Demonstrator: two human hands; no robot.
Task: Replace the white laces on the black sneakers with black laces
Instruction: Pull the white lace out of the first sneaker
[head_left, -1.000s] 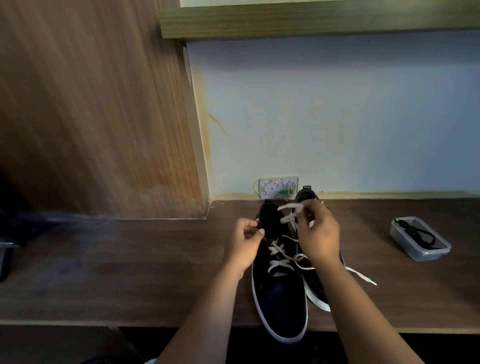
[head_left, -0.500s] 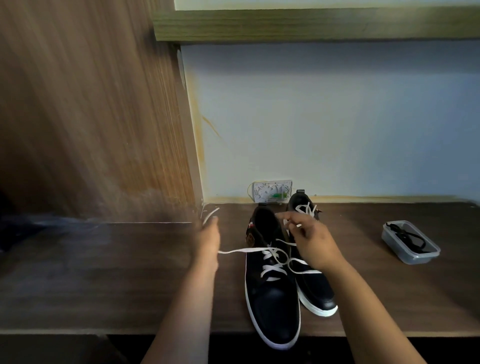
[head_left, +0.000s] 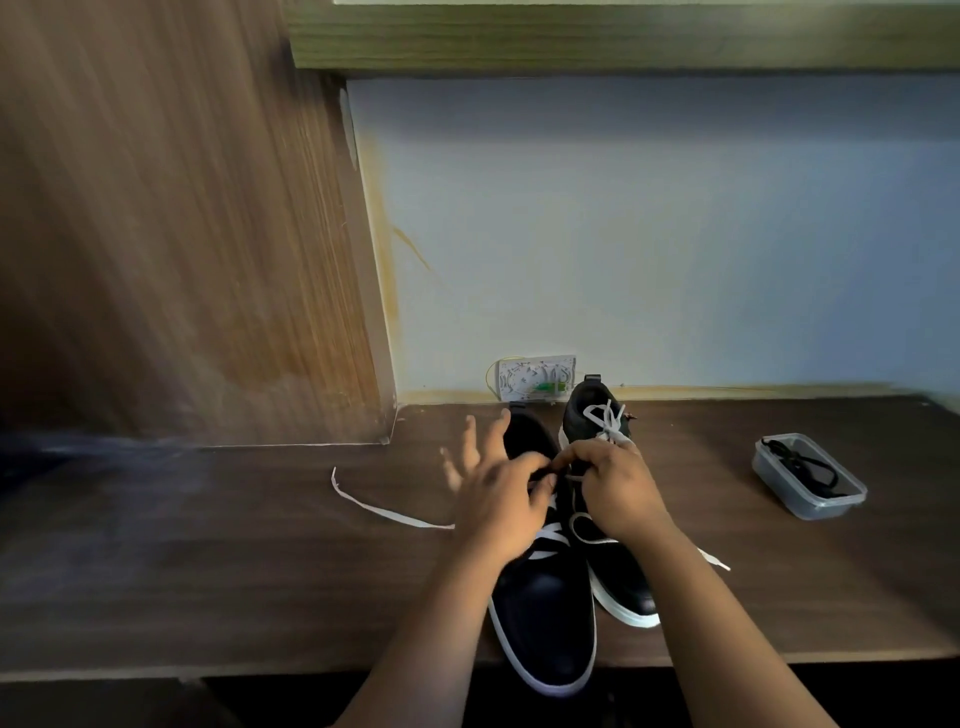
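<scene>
Two black sneakers with white soles stand side by side on the dark wooden desk (head_left: 260, 571), the left sneaker (head_left: 543, 618) nearer me and the right sneaker (head_left: 626, 587) beside it. Both hands meet over the left sneaker's upper eyelets. My left hand (head_left: 496, 501) pinches the white lace (head_left: 387, 513) with thumb and forefinger, its other fingers spread. My right hand (head_left: 618, 491) grips the same lace near the tongue. One loose end trails left across the desk, another lies right of the shoes. The right sneaker's white lace (head_left: 605, 421) is still threaded.
A clear plastic container (head_left: 831, 506) holding black laces (head_left: 800, 462) sits on the desk at the right. A white wall socket box (head_left: 535, 376) is behind the shoes. A tall wooden panel (head_left: 182, 234) bounds the left, a shelf (head_left: 623, 36) overhangs.
My left hand, which had pulled a lace end out to the left, has let it drop on the desk and come back to the left sneaker's eyelets. My right hand stayed there.
</scene>
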